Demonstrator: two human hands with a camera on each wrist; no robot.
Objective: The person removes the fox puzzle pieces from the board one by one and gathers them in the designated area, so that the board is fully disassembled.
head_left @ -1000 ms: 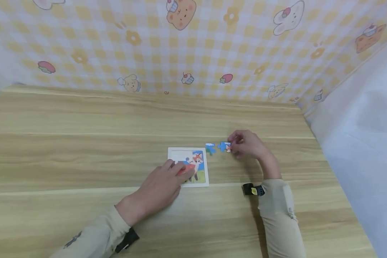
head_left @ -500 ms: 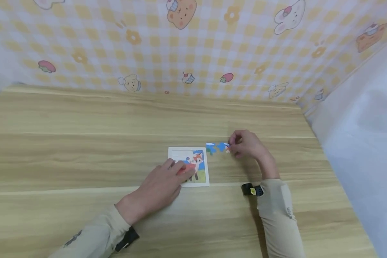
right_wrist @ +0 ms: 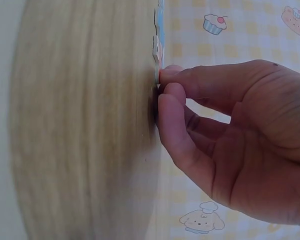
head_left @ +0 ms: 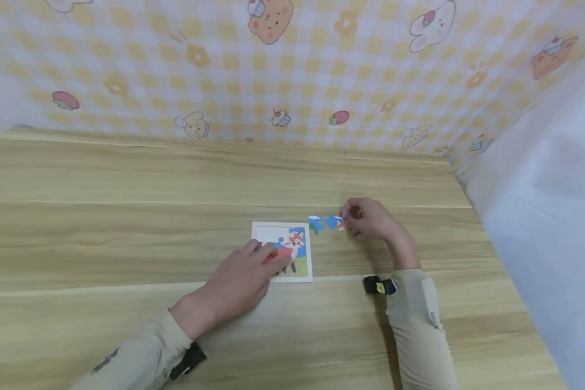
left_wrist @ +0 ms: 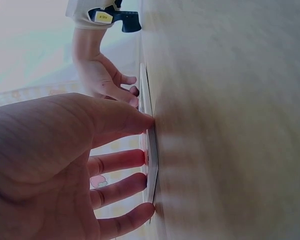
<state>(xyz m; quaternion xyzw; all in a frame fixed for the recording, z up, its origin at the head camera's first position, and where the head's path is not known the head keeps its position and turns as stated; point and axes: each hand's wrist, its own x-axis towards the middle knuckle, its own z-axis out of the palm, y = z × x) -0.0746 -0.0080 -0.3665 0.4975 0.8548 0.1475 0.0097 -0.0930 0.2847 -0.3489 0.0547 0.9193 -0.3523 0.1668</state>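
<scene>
- Right hand: fingers curled, thumb and forefinger pinching the near edge of a blue puzzle piece; the piece lies flat on the wooden table at the fingertips.
- Second loose piece, blue and green: just beyond the pinched piece, on the side away from the right hand, touching or nearly touching it; which, cannot be told.
- Puzzle board, white frame, fox picture partly filled: next past that second piece, lying flat on the table.
- Left hand: fingers straight and spread, pressing flat on the board's lower left part; grips nothing.
- Checked wall covering with cartoon animals: behind the table, well apart from both hands.
</scene>
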